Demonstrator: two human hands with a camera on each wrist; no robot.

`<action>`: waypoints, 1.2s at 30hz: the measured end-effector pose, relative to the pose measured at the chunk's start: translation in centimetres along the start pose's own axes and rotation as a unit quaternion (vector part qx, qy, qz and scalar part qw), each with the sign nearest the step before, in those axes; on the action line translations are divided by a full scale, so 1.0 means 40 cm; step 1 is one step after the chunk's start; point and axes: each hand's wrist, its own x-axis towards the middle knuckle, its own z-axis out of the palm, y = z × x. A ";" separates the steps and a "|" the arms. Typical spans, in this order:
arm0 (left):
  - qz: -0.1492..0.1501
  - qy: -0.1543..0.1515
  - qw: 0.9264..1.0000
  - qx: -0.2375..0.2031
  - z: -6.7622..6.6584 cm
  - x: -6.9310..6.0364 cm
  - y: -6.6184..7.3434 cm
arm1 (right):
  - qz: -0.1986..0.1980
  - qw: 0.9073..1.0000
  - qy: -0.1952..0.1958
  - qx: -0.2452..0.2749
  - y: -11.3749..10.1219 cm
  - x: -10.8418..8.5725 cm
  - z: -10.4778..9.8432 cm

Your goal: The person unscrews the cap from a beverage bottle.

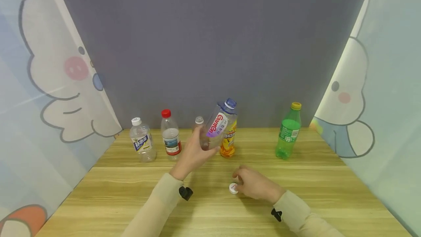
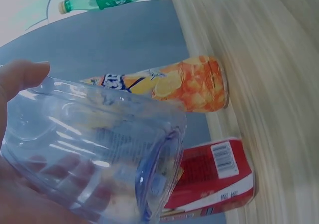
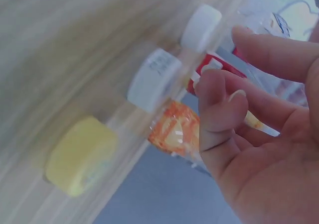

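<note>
While the left hand (image 1: 195,153) holds a clear bottle (image 1: 215,127) tilted above the table (image 1: 98,200) at frame centre, fingers and thumb clamped round its body, I find the right hand (image 1: 258,185) lower and right of centre, fingers loosely curled, thumb apart from them, gripping nothing I can see.

Progress, in my judgement: partial. Done: the clear bottle is lifted, and loose caps lie on the table. Outstanding: the clear bottle is not set down, and its neck is not identifiable. I cannot tell whether the blue cap (image 1: 230,102) past its far end is its own or belongs to the orange bottle (image 1: 227,147) behind. Standing untouched: the white-capped bottle (image 1: 143,143) and red-capped bottle (image 1: 171,140) at left, the green bottle (image 1: 289,134) at right.

The head view gives me one loose cap, beside the right fingertips; the right wrist view shows a pair of white caps (image 3: 154,79) at upper centre and a yellow cap (image 3: 82,157) lower left. Only the left wrist view clearly shows me a red container (image 2: 207,174), lower right.
</note>
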 end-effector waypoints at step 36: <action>0.069 -0.114 0.988 -0.080 0.109 -0.040 0.040 | 0.002 0.920 0.225 0.320 -0.026 0.037 -0.119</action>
